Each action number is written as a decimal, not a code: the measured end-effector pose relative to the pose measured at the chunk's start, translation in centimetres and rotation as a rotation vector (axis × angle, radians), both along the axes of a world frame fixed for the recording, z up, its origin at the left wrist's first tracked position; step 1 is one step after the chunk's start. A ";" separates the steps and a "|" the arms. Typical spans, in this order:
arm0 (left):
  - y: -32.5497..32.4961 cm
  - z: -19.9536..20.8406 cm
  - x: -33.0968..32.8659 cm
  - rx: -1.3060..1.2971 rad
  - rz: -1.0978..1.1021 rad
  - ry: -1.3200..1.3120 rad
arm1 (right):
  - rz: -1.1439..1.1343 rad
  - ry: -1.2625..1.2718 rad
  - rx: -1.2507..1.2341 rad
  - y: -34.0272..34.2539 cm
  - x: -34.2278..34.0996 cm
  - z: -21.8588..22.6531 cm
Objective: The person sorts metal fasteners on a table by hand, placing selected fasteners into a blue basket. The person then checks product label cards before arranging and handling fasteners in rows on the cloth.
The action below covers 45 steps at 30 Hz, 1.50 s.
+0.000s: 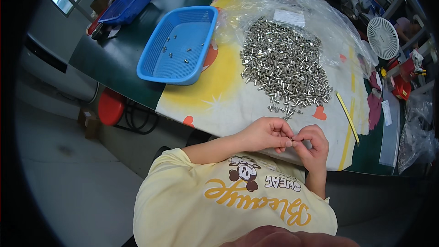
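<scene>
My left hand (270, 133) and my right hand (313, 146) meet at the near edge of the cloth, fingertips pinched together. A tiny piece seems to sit between them, mostly hidden by the fingers and too small to name. Just beyond my hands spreads a large heap of small silvery metal fasteners (286, 64), like short screws or rivets, with a few strays at its near end. To the left stands a blue plastic basket (157, 59) with several similar metal pieces scattered on its bottom.
A patterned yellow and white cloth (215, 105) covers part of the dark green table (109, 59). Clear plastic sheeting (338, 32) and a white paper slip (289, 18) lie beyond the heap. A yellow stick (348, 118) is at right, a white fan (382, 38) farther back, a red stool (111, 106) at left.
</scene>
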<state>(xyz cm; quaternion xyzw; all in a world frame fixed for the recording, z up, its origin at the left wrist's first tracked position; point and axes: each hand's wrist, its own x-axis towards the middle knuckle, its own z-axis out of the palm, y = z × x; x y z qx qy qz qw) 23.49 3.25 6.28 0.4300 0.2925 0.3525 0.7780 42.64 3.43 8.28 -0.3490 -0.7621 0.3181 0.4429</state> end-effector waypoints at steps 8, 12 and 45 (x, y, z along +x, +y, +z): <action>-0.1 0.7 -0.1 -0.011 -0.002 0.033 | -0.009 0.004 -0.005 -0.2 0.1 0.0; -0.7 1.5 -1.5 -0.028 0.033 0.114 | 0.032 0.012 -0.046 -0.3 -1.0 0.2; 1.0 0.0 -1.4 0.959 0.304 1.034 | -0.053 -0.393 0.008 1.4 -0.5 -1.5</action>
